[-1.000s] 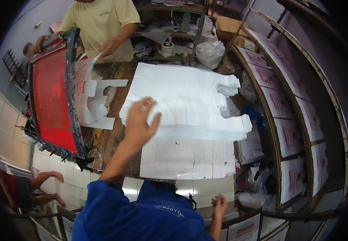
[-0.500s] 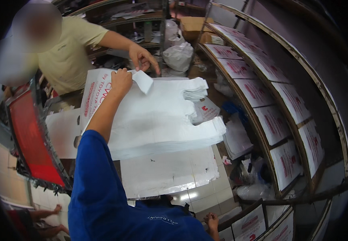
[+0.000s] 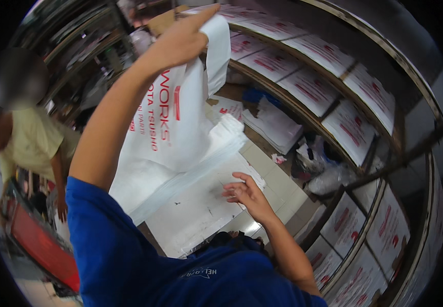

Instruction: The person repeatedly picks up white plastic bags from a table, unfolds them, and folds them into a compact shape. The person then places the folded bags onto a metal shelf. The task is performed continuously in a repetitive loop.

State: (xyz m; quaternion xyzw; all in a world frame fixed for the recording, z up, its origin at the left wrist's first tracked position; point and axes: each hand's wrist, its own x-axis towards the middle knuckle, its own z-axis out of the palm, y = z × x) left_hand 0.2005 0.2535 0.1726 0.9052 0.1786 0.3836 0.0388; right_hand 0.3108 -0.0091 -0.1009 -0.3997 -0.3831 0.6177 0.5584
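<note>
While grasping the printed bag [image 3: 188, 112] hung below left hand [image 3: 178, 45], pinch its edge: probably light, limp, with right hand [image 3: 248, 195] released.

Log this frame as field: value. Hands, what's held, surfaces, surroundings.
left hand: raised, gripping the bag, fingers closed
right hand: fingers spread, nothing held, over the white sheet's right part
bag: white, red print, hanging from left hand
stack: white bags, below the held bag
white sheet: dark marks, near side of stack
printed pieces: flat, white with red print, rows on the right
red panel: dark-framed, tilted, lower left
co-worker: yellow shirt, left side, near red panel
</note>
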